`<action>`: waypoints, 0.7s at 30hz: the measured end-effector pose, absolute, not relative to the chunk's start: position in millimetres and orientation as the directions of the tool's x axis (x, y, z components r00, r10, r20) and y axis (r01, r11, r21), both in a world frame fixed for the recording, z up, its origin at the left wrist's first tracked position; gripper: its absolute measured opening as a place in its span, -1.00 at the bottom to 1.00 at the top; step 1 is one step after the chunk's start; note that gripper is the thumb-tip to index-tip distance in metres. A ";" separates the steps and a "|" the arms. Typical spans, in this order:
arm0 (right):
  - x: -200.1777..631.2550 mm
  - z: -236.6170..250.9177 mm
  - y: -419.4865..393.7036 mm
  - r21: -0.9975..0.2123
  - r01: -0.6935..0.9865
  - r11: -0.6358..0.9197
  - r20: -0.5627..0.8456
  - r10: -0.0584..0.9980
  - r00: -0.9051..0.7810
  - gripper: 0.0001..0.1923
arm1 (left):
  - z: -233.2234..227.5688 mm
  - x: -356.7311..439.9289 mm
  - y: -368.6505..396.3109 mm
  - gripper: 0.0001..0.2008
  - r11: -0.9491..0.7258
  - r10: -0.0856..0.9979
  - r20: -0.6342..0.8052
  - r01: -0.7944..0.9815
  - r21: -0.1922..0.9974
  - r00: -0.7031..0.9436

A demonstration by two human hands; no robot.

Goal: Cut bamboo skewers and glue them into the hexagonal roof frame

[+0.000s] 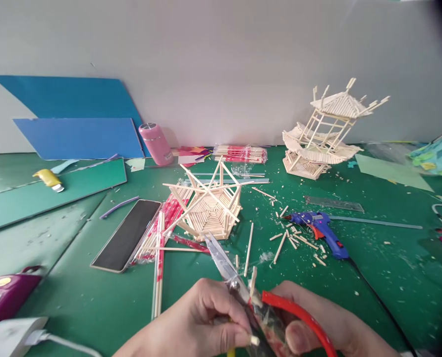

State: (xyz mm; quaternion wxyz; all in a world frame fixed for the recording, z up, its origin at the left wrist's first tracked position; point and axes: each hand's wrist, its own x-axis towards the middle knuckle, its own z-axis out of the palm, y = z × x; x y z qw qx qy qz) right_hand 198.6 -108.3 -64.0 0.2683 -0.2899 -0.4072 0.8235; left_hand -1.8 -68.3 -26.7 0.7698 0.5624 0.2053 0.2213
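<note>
My right hand grips the red handles of a pair of scissors, whose shiny blades point up and left. My left hand pinches a short wooden stick right at the blades' pivot. Just beyond the blade tips stands a hexagonal stick model with struts poking upward. Packs of wooden chopsticks in red-printed wrappers lie to its left.
A blue glue gun lies right of centre among stick offcuts. A finished stick pavilion stands at the back right. A phone, pink bottle, blue card sheets, metal ruler and a purple device lie on the green mat.
</note>
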 end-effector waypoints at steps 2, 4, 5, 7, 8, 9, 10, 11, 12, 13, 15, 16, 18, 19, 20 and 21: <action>192.5 -67.0 -111.4 -0.810 -0.222 -0.542 -0.259 0.671 -0.694 -0.59 | -27.1 -3.9 -70.1 -0.88 0.285 0.568 -0.091 -0.092 0.954 0.818; 189.7 -74.7 -117.4 -0.794 -0.215 -0.568 -0.286 0.662 -0.693 -0.66 | -27.4 -5.5 -73.1 -0.83 0.296 0.573 -0.124 -0.063 0.953 0.810; 189.2 -79.8 -120.8 -0.789 -0.198 -0.582 -0.306 0.652 -0.694 -0.67 | -27.3 -6.0 -74.7 -0.79 0.301 0.563 -0.138 -0.046 0.952 0.815; 189.2 -89.4 -127.2 -0.783 -0.149 -0.603 -0.353 0.629 -0.693 -0.71 | -26.6 -6.4 -77.4 -0.70 0.307 0.527 -0.162 -0.009 0.952 0.834; 189.5 -93.0 -129.5 -0.780 -0.129 -0.613 -0.372 0.618 -0.692 -0.72 | -26.0 -6.4 -78.5 -0.67 0.317 0.511 -0.175 0.005 0.949 0.841; 189.7 -95.4 -131.1 -0.778 -0.112 -0.618 -0.384 0.608 -0.695 -0.73 | -25.4 -6.3 -79.2 -0.66 0.327 0.500 -0.183 0.011 0.945 0.846; 189.9 -96.4 -131.9 -0.775 -0.104 -0.624 -0.391 0.602 -0.696 -0.73 | -24.8 -6.1 -79.8 -0.66 0.339 0.494 -0.190 0.013 0.941 0.848; 190.0 -96.3 -132.2 -0.774 -0.095 -0.626 -0.394 0.594 -0.701 -0.74 | -24.4 -5.8 -80.4 -0.68 0.350 0.488 -0.193 0.012 0.937 0.851; 190.1 -95.7 -132.1 -0.782 -0.082 -0.618 -0.392 0.589 -0.707 -0.75 | -24.1 -5.5 -81.0 -0.69 0.362 0.486 -0.195 0.007 0.932 0.852; 190.2 -94.8 -132.1 -0.796 -0.068 -0.602 -0.386 0.590 -0.709 -0.76 | -24.1 -5.1 -82.0 -0.71 0.374 0.481 -0.195 0.002 0.927 0.855; 190.6 -94.4 -133.2 -0.829 -0.040 -0.557 -0.366 0.596 -0.715 -0.79 | -24.4 -4.3 -84.8 -0.75 0.396 0.488 -0.203 -0.008 0.918 0.849; 191.0 -95.0 -134.6 -0.843 -0.031 -0.537 -0.355 0.598 -0.718 -0.80 | -24.8 -3.9 -86.7 -0.76 0.403 0.503 -0.210 -0.013 0.915 0.839; 192.1 -97.1 -138.0 -0.854 -0.026 -0.519 -0.341 0.597 -0.726 -0.78 | -25.5 -3.4 -90.0 -0.76 0.403 0.538 -0.220 -0.020 0.915 0.814; 192.8 -97.8 -139.1 -0.853 -0.028 -0.520 -0.339 0.595 -0.729 -0.77 | -25.6 -3.4 -90.9 -0.75 0.398 0.541 -0.218 -0.019 0.917 0.812; 193.4 -97.6 -139.2 -0.852 -0.038 -0.522 -0.336 0.602 -0.724 -0.75 | -25.3 -3.7 -90.8 -0.75 0.391 0.542 -0.215 -0.016 0.920 0.812; 193.9 -96.5 -137.8 -0.847 -0.056 -0.529 -0.331 0.606 -0.723 -0.74 | -24.7 -4.2 -89.7 -0.74 0.377 0.531 -0.207 -0.010 0.926 0.822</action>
